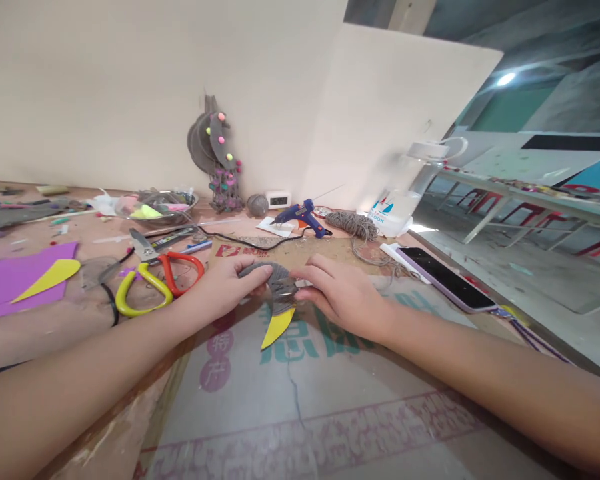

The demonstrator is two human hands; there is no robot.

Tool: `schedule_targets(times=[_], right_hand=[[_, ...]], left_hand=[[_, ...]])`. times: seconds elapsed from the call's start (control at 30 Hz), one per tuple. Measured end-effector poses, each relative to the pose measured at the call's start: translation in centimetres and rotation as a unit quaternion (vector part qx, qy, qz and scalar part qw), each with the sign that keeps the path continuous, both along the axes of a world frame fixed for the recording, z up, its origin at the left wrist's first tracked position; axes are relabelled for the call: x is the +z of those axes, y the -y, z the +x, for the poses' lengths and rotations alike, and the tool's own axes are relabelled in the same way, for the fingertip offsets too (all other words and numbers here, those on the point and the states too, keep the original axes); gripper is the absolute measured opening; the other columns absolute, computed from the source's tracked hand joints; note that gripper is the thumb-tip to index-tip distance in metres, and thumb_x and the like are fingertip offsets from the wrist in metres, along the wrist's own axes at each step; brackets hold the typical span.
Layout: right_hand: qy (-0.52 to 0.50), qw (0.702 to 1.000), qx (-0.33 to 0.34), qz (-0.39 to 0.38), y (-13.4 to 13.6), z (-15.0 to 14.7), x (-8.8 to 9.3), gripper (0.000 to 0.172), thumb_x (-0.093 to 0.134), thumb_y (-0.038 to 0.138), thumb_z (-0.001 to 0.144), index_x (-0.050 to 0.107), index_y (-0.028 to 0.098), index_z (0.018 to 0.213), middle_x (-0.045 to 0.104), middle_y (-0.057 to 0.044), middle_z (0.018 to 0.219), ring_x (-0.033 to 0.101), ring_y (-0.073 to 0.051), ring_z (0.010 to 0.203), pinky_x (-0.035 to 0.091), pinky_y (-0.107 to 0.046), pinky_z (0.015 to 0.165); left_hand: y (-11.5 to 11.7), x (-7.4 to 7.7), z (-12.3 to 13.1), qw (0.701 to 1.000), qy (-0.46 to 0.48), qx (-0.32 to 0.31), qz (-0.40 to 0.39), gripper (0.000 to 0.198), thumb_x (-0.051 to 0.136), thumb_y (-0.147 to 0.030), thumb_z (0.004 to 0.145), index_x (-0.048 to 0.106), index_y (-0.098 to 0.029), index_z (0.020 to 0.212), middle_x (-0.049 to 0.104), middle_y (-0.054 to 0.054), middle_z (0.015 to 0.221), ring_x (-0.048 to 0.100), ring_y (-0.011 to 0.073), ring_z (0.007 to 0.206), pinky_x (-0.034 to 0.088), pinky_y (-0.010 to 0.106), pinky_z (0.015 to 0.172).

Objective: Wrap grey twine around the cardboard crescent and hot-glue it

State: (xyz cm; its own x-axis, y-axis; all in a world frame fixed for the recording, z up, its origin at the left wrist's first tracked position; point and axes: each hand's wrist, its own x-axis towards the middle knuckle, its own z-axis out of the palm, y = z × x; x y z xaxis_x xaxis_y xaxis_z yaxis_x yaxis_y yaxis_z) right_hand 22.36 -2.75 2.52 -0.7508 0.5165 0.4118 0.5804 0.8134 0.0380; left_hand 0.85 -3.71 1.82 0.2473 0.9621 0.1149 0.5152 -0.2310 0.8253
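Observation:
My left hand (235, 283) grips a curved piece wound with grey yarn (281, 283), its thumb on top and its fingers underneath. A bare yellow pointed tip (279, 328) sticks out of the wound part toward me. My right hand (337, 293) is closed at the right edge of this piece, fingertips pinched together; what is between them is too small to make out. A loose strand of grey yarn (295, 393) trails below the tip across the printed cardboard sheet (380, 413).
Scissors with red and yellow handles (145, 290) lie left, near purple sheets (30, 280). Behind are a blue glue gun (303, 215), a yarn bundle (353, 225), a small clock (279, 199) and a bowl of scraps (155, 207). A bottle (400, 190) and phone (445, 277) stand right.

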Motion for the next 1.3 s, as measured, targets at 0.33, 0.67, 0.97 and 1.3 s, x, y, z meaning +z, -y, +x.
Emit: schedule_targets(times=[0.33,0.67,0.97,1.3], right_hand=[[0.029,0.997,-0.001,0.073,0.09,-0.24,0.07,0.033,0.034,0.038,0.091,0.056,0.016,0.103,0.056,-0.005,0.084,0.052,-0.015,0.075,0.036,-0.026,0.062],[0.072,0.991,-0.005,0.116,0.28,-0.43,0.08,0.034,0.032,0.037,0.093,0.058,0.017,0.1,0.055,-0.004,0.077,0.047,-0.013,0.069,0.031,-0.025,0.058],[0.074,0.99,0.002,0.118,0.46,-0.45,0.15,0.032,0.033,0.035,0.092,0.059,0.018,0.1,0.056,-0.003,0.074,0.047,-0.013,0.067,0.032,-0.025,0.057],[-0.047,0.998,-0.004,0.038,-0.38,0.04,0.02,0.029,0.038,0.034,0.091,0.057,0.014,0.099,0.058,-0.006,0.083,0.052,-0.014,0.072,0.039,-0.024,0.062]], left_hand=[[-0.14,-0.25,-0.09,1.0,-0.011,0.025,0.01,0.033,0.046,-0.045,0.076,0.054,-0.017,0.06,0.053,-0.003,0.056,0.046,0.0122,0.054,0.033,0.022,0.052],[-0.14,-0.13,0.05,0.999,-0.033,0.021,0.024,0.031,0.045,-0.041,0.077,0.055,-0.017,0.059,0.054,-0.003,0.054,0.047,0.0121,0.054,0.033,0.022,0.051],[-0.24,-0.2,0.0,0.998,-0.053,0.016,0.024,0.032,0.044,-0.043,0.078,0.054,-0.017,0.061,0.055,-0.003,0.055,0.047,0.0121,0.052,0.033,0.022,0.05],[-0.23,-0.21,-0.1,1.0,-0.019,0.018,-0.002,0.036,0.045,-0.048,0.076,0.054,-0.018,0.061,0.054,-0.003,0.055,0.047,0.0115,0.052,0.034,0.022,0.05]])
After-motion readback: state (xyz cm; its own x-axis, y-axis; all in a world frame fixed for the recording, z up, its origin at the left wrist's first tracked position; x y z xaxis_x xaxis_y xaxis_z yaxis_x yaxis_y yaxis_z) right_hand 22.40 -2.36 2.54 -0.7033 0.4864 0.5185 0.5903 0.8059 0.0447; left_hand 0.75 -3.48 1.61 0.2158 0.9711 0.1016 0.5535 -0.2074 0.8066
